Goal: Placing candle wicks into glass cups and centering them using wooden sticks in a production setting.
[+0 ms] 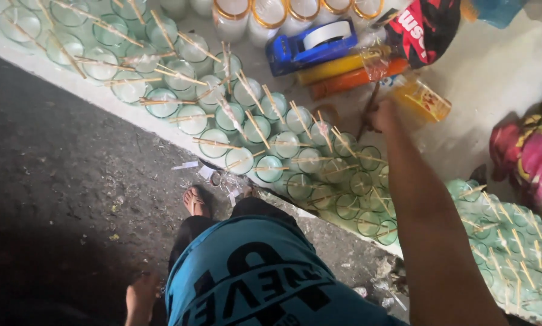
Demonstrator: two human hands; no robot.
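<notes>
A thin dark stick (367,111) stands near the upper middle of the frame, gripped by the right hand (384,115), whose fingers are curled closed around its top end. Just left of it lie rows of glass jars (269,168) filled with pale wax, each crossed by a wooden skewer (257,128). Above the hand lie a blue tape dispenser (310,45) and orange and yellow tubes (349,72). The left hand is out of sight.
</notes>
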